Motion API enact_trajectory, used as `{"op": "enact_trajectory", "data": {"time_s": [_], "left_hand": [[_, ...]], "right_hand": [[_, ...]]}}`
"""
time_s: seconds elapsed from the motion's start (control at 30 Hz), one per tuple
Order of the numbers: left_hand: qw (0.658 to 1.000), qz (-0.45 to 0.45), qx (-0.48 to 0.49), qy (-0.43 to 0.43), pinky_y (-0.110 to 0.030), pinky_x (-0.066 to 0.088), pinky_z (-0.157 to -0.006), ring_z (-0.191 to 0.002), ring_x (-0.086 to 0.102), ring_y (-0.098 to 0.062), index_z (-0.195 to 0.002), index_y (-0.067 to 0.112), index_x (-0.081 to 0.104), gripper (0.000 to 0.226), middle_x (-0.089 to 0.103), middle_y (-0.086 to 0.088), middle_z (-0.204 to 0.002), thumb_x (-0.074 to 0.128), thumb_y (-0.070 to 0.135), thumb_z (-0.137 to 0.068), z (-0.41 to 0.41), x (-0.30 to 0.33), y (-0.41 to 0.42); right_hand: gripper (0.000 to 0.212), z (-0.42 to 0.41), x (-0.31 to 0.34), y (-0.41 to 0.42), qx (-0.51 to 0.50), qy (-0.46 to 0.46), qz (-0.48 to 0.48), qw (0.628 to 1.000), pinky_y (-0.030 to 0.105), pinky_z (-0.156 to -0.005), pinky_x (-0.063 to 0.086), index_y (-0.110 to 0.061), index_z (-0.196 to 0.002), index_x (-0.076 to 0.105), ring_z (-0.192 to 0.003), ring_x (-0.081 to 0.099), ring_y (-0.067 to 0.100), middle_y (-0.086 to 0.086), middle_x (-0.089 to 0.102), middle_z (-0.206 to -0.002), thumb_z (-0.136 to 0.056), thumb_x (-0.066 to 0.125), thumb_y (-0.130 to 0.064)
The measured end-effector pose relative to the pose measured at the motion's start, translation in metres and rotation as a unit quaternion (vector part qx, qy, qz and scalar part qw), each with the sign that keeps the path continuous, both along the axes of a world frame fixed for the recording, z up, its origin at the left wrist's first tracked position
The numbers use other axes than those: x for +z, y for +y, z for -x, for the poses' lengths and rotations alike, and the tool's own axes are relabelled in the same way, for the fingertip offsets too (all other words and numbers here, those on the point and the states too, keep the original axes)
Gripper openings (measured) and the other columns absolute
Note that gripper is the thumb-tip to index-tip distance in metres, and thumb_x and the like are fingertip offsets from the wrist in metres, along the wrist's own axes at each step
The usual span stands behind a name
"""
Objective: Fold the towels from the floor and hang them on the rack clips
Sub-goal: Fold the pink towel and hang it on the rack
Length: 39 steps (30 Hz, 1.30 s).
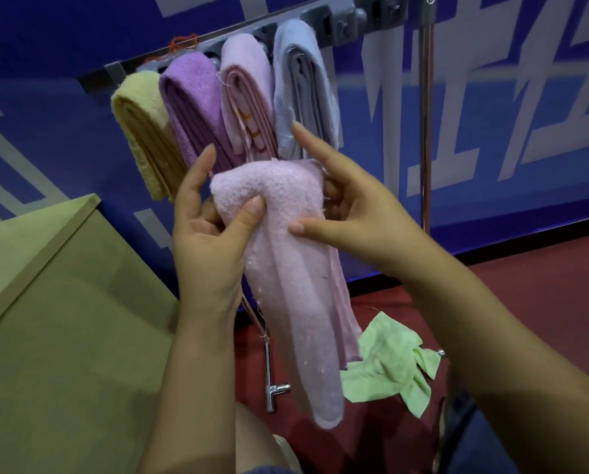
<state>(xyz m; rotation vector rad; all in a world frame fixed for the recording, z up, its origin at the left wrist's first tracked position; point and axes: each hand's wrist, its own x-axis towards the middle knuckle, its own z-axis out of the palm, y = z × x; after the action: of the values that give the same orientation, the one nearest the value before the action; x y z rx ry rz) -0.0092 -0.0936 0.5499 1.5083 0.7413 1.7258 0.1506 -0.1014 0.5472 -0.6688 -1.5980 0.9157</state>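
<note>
Tan cardboard box [46, 302] at left, blue banner [491, 114] — white lettering

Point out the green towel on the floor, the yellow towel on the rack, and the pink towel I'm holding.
green towel [387, 364]: head view, its crumpled middle.
yellow towel [142, 131]: head view, its folded middle.
pink towel [286, 268]: head view, its front face.
</note>
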Motion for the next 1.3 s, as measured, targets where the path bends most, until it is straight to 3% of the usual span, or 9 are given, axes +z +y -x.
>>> {"op": "enact_trajectory", "data": {"time_s": [0.13,0.3,0.47,0.6,0.73,0.8,0.87,1.03,1.3], "left_hand": [[0.998,-0.012,0.054,0.033,-0.022,0.052,-0.077,-0.089,0.065,-0.001,-0.129,0.021,0.046,0.056,0.072,0.016,-0.090,0.066,-0.002,-0.082,0.005,-0.010,-0.003],[0.995,-0.030,0.082,0.046,-0.025,0.050,-0.085,-0.108,0.062,-0.016,-0.121,0.034,0.054,0.051,0.057,-0.014,-0.129,0.071,0.010,-0.079,0.015,-0.009,-0.001],[0.997,-0.025,0.048,0.047,-0.019,0.051,-0.075,-0.086,0.065,0.000,-0.118,0.022,0.051,0.048,0.072,0.014,-0.089,0.066,-0.005,-0.081,0.016,-0.007,-0.003],[0.998,-0.005,0.011,0.054,-0.018,0.053,-0.073,-0.080,0.066,0.001,-0.119,0.019,0.049,0.047,0.072,0.015,-0.078,0.061,-0.006,-0.082,0.015,-0.002,-0.003],[0.999,0.010,-0.025,0.045,-0.020,0.053,-0.072,-0.083,0.066,-0.001,-0.117,0.025,0.051,0.047,0.073,0.014,-0.082,0.063,0.003,-0.077,0.011,0.006,-0.002],[0.999,0.016,-0.035,0.032,-0.023,0.054,-0.071,-0.083,0.067,-0.005,-0.117,0.027,0.052,0.048,0.073,0.009,-0.083,0.064,0.007,-0.075,0.012,0.010,0.001],[0.998,0.025,-0.052,0.027,-0.024,0.055,-0.068,-0.081,0.068,-0.008,-0.116,0.028,0.053,0.048,0.074,0.005,-0.083,0.064,0.007,-0.074,0.014,0.014,0.002],[0.996,0.027,-0.076,0.046,-0.025,0.055,-0.065,-0.079,0.069,-0.012,-0.109,0.023,0.055,0.042,0.073,0.002,-0.084,0.067,0.009,-0.072,0.016,0.022,0.009],[0.996,0.007,-0.075,0.045,-0.028,0.057,-0.067,-0.078,0.066,-0.012,-0.095,0.020,0.057,0.034,0.069,0.006,-0.082,0.077,0.007,-0.070,0.009,0.030,0.016]], "right_hand": [[0.079,0.001,-0.004,0.002,-0.083,-0.011,-0.019,0.996,0.030,-0.067,0.047,-0.032,-0.142,0.035,-0.062,0.038,0.031,0.001,0.033,-0.064,-0.079,0.068,0.001],[0.072,0.013,-0.007,0.002,-0.080,0.004,-0.019,0.997,0.034,-0.094,0.052,-0.030,-0.136,0.044,-0.102,0.063,0.010,-0.009,0.061,-0.108,-0.077,0.069,0.004],[0.050,0.015,-0.006,0.003,-0.178,-0.076,-0.063,0.979,0.021,-0.090,0.050,-0.025,-0.122,0.059,-0.103,0.061,0.001,-0.022,0.060,-0.106,-0.077,0.072,-0.007],[0.025,0.010,-0.005,0.005,-0.247,-0.147,-0.111,0.951,0.023,-0.083,0.048,-0.022,-0.101,0.068,-0.092,0.055,0.010,-0.004,0.055,-0.097,-0.076,0.070,-0.023],[0.022,0.000,0.010,0.006,-0.153,-0.164,-0.047,0.973,0.027,-0.093,0.046,-0.027,-0.092,0.057,-0.117,0.048,0.013,0.000,0.048,-0.121,-0.078,0.071,-0.016],[0.026,-0.004,0.020,0.004,-0.080,-0.161,-0.030,0.983,0.040,-0.086,0.053,-0.026,-0.098,0.053,-0.105,0.059,0.017,0.000,0.059,-0.115,-0.081,0.071,-0.018],[0.036,-0.005,0.027,0.002,-0.035,-0.174,-0.030,0.984,0.033,-0.084,0.055,-0.030,-0.112,0.052,-0.099,0.062,0.008,-0.008,0.062,-0.109,-0.083,0.071,-0.023],[0.031,-0.009,0.039,0.005,-0.044,-0.218,-0.088,0.971,0.010,-0.088,0.044,-0.024,-0.113,0.063,-0.106,0.055,-0.011,-0.025,0.060,-0.108,-0.084,0.068,-0.014],[0.022,-0.017,0.050,-0.005,-0.061,-0.189,-0.063,0.978,0.030,-0.083,0.054,-0.027,-0.101,0.067,-0.093,0.065,0.008,-0.018,0.066,-0.101,-0.084,0.068,-0.015]]}}
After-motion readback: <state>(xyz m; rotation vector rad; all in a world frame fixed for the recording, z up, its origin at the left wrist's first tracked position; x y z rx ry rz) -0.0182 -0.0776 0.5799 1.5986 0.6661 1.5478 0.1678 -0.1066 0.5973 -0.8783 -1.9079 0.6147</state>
